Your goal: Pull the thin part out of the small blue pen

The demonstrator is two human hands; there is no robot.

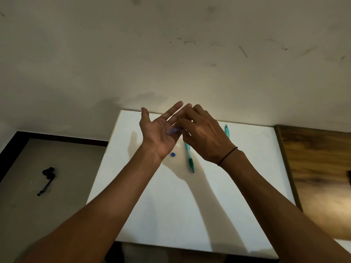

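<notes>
On the white board point(237, 186): two teal pens point(190, 158), one blue cap point(172, 154). Your left hand point(159, 133) lies flat and open above it; your right hand point(205, 137) pinches a pale blurred piece point(173, 130).

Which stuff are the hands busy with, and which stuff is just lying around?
In use:
- left hand, palm up, fingers straight
- right hand, fingers curled over the left palm
- small pale blurred piece between them; what it is cannot be told

Lying about:
- green pen on the white table
- blue cap
- second pen, partly hidden
- black thing on the floor

White table point(228, 215), teal pen point(190, 159), small blue cap point(172, 154), black wristband point(227, 156).
</notes>
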